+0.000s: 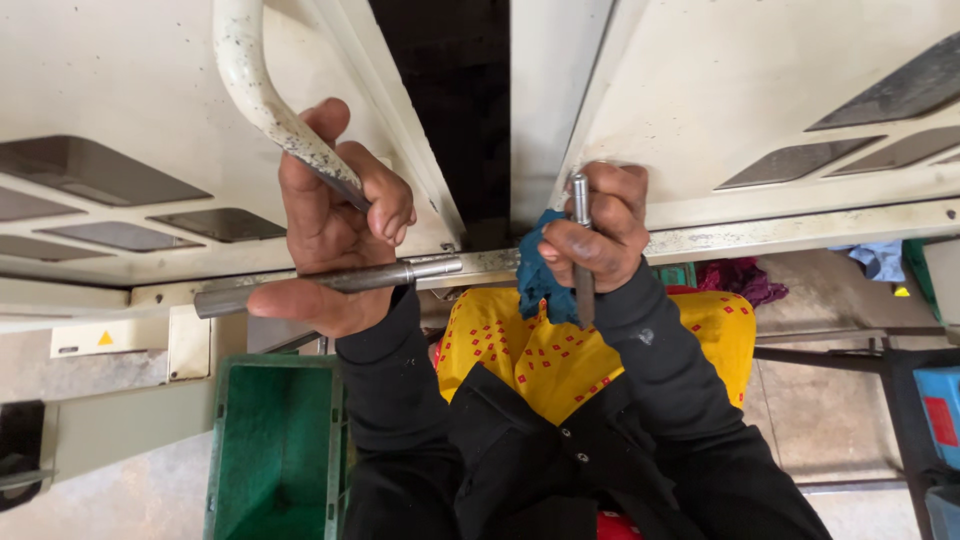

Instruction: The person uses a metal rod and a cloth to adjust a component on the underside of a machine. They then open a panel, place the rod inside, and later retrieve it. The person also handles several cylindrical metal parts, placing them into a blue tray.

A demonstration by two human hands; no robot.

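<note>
My left hand [335, 215] holds a grey steel rod [330, 282] that lies level across my palm, while its fingers hook around a curved cream-painted handle bar [262, 95] with chipped paint. My right hand [600, 232] grips a thin upright metal tool [581, 250] together with a crumpled teal rag [540, 278]. Both hands press against the lower edge of a cream machine panel [700, 110]. Black sleeves cover both my forearms.
A green plastic crate [275, 450] stands below my left arm. Yellow cloth with red squares [560, 350] lies between my arms. The cream panels [120, 90] carry dark recessed vents. A dark gap [455, 100] splits the two panels. Blue and red objects [940, 410] sit at the right edge.
</note>
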